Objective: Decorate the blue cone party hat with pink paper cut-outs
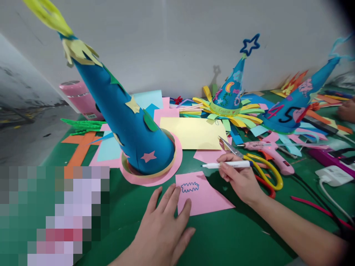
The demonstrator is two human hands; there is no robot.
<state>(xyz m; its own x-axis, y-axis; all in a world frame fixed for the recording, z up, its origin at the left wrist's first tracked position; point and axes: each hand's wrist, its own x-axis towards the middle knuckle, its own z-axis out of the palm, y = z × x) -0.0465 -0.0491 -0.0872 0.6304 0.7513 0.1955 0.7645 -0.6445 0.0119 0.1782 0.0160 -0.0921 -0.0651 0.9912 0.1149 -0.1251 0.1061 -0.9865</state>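
My right hand [240,179] grips a white marker [230,164] whose bluish tip points left, held above the table. Below it lies a piece of pink paper [203,201] with a wavy closed outline [190,187] drawn in dark ink. My left hand [166,218] rests with fingers spread, the fingertips at the left edge of this paper. Just beyond it stands a tall blue paper cone hat [130,129], leaning left, with stars and green leaf shapes on it, a pink brim and a yellow loop on top.
Scissors [266,171] with yellow and red handles and a pink glue gun [273,151] lie right of my right hand. Behind are yellow paper [194,133], two more blue cone hats [230,88] and a pink bottle [80,98]. Another person's hand [346,111] shows at the right edge.
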